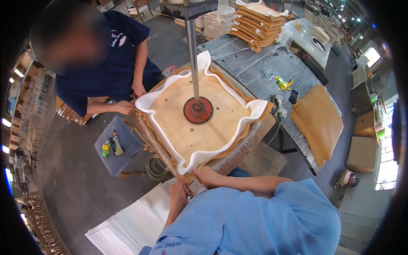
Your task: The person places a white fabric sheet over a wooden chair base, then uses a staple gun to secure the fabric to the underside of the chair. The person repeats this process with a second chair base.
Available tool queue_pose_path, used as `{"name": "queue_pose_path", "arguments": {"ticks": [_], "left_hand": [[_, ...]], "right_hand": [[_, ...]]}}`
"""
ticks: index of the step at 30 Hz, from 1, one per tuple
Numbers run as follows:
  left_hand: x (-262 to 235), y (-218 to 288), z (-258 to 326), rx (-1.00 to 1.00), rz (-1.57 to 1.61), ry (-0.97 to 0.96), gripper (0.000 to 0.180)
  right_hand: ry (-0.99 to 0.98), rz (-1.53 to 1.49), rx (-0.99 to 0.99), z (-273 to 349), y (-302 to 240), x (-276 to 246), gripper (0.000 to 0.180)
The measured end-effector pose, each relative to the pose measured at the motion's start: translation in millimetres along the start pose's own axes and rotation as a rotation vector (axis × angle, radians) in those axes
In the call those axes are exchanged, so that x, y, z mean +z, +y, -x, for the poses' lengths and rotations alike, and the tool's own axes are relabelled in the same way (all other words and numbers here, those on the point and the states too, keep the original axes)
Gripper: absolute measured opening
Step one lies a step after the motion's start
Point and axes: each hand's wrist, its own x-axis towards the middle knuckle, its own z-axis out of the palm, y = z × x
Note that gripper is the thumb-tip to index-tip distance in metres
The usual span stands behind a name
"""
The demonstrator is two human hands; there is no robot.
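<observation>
A square seat panel lies under a press, its pale plywood board ringed by wavy white foam and a tan cover. Down onto the board's middle comes a metal rod ending in a round red pad. At the near corner, my left hand pinches the cover's edge beside the foam tip. Just right of it, my right hand is closed on the same edge. A co-worker's hands grip the cover at the left corner.
A blue-grey stool holds a gun-like tool and a small green-yellow box. Right, a worktable carries tan sheets and stacked padded panels. White sheets lie lower left; a coiled hose is on the floor.
</observation>
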Motion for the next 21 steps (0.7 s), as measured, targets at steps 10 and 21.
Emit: {"name": "queue_pose_path", "arguments": {"ticks": [10,21], "left_hand": [[91.2,36.2,-8.2,0.875,-0.972,-0.637,0.038],[150.9,19.3,-94.1,1.144,-1.609,-0.22,0.039]], "right_hand": [[0.432,1.199,-0.816,64.0,9.6,-153.3,0.033],[0.191,1.082,-1.122,-20.1,22.6,-235.1,0.016]]}}
